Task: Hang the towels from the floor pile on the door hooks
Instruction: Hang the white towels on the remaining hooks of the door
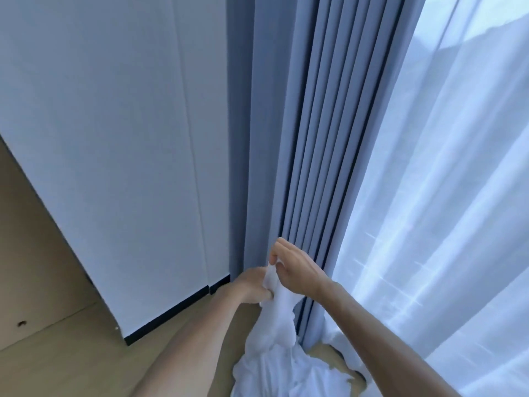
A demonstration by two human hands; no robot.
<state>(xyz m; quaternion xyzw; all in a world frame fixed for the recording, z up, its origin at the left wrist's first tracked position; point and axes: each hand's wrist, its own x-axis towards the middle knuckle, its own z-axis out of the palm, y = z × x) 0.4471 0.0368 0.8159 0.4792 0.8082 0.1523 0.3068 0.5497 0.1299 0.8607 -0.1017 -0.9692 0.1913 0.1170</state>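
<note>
1. Your right hand [297, 270] pinched the top edge of a white towel [276, 319], fingers curled round the cloth; that grip was narrow and full.
2. Your left hand [252, 286] gripped the same towel just below, touching the right, so both hands held it.
3. The towel hung from your hands down to the white pile [274, 373] on the floor [71, 348], its lower part apparently not yet clear of the heap (no door hooks were in view).
4. The likely trouble: lifting further could have dragged neighbouring cloth along, since the bunched folds looked tangled.
5. A pinch on so little fabric might have slipped under the towel's weight.
6. The grey curtain [300, 138] hung just behind; a swing could have snagged it.
</note>
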